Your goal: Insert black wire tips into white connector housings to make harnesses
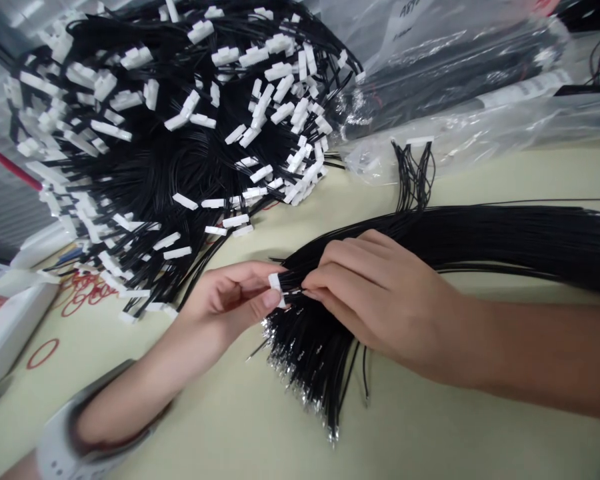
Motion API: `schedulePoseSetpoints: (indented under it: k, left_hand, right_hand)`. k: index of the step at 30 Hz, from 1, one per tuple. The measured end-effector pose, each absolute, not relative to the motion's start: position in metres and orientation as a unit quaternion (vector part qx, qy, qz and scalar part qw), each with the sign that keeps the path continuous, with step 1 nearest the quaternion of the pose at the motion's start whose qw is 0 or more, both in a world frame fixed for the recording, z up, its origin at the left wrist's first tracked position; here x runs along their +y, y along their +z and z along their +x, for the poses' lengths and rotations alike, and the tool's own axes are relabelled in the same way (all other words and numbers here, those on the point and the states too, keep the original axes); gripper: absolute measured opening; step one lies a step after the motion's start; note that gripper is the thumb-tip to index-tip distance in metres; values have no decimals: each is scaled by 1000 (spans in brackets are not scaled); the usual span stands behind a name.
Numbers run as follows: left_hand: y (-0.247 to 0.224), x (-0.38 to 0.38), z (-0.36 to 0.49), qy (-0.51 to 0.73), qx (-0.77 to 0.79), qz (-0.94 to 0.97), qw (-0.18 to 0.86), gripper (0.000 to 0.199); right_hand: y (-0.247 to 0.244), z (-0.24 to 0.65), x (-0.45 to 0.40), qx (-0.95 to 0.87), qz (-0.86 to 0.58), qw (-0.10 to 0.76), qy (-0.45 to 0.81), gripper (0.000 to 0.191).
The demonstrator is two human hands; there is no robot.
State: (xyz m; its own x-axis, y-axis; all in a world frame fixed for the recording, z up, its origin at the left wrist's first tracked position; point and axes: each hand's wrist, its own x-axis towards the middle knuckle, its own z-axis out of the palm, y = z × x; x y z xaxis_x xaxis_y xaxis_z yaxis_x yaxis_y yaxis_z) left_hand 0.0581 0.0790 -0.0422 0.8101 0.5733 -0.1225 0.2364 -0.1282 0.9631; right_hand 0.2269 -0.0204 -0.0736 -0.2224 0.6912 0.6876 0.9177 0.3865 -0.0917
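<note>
Through the head camera I have both hands meeting near the middle of my view, over the pale table (220,413). The grip of my left hand (230,293) pinches a small white connector (275,283) between thumb and fingers, close to the end of a thick bundle of black wires (500,237). My right hand (380,287) comes in from the other side with its thumb and fingertips pressed together on a thin wire (293,291) that runs toward the connector; I can't tell from here whether its tip is seated inside. The bundle passes behind my right hand and stretches off to the right, while below my fingers its near ends fan out, tipped with silvery terminals (300,380).

Just beyond the bundle I see a short run of black wires capped by a white connector strip (420,141). Farther back on the right lie clear plastic bags (460,120) with dark contents. A large heap of black cables with white connectors (170,147) fills the upper left. Red rubber bands (87,291) lie near its lower edge, beside a white box (25,333). I make out a pale wristband (57,433) on my left arm.
</note>
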Motion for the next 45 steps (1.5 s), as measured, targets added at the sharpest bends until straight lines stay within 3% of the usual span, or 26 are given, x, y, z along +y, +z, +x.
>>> schedulePoseSetpoints:
  k: [7,13,26,45]
  left_hand:
    - [-40,79,58,139,282,716,623,19]
    - [-43,80,58,132,272,723,621,20]
    - [-43,79,57,133,299,748,578,18]
    - [-42,76,55,125,273,746,594,21]
  right_hand:
    - [-63,223,-25,-770,-489,352,-210,18]
    - [-64,222,-25,-768,-493,310,-265,18]
    - [-70,226,-21,-770,-513,314,-214,18]
    - [-61,223,-27,-799,-454,335,-206,27]
